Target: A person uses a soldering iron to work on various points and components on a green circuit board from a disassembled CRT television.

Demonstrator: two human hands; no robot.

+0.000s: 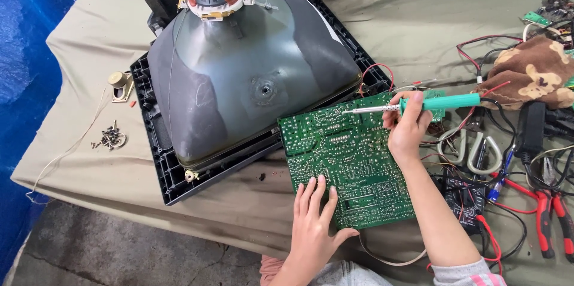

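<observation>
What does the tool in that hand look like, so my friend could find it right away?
Start at the big grey picture tube lying face down on the table. To its right lies a green circuit board, and above it the right hand holds the soldering iron. It is the only pen-shaped tool with a teal handle and thin metal tip.

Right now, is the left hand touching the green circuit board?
Touching. The head view shows the left hand lying flat on the lower edge of the green circuit board, fingers spread over it, with no gap.
</observation>
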